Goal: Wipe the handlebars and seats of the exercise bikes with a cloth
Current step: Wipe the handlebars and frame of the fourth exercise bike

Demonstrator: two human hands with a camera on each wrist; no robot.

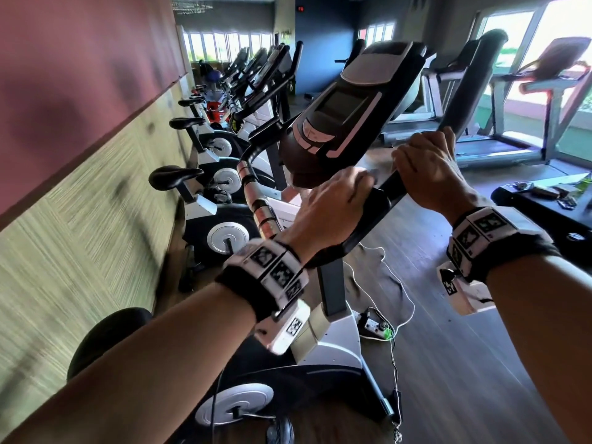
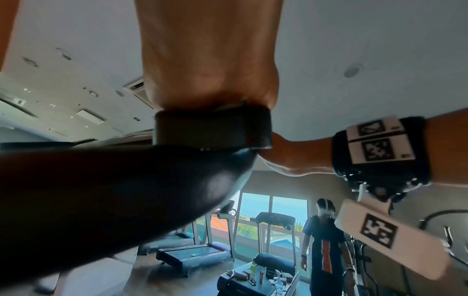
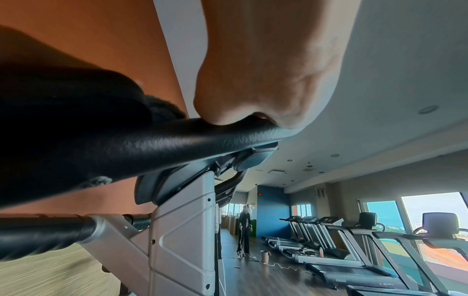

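1. Both wrists fill the foreground: the left hand [image 1: 331, 203] curls over the handlebar [image 1: 368, 216] below the console [image 1: 346, 110], and the right hand [image 1: 432, 174] grips its rising arm.
2. No cloth can be made out; whether either hand presses one, I cannot tell.
3. Progress looks early: this bike's seat [image 1: 105, 334], behind the left forearm, and the row of bikes [image 1: 224, 174] beyond the left hand likely remain.
4. Black, matte, slightly textured handlebar; no grime visible.

Cloth unseen; fingers [image 1: 358, 179] of both hands hidden round the handlebar [image 1: 378, 200].
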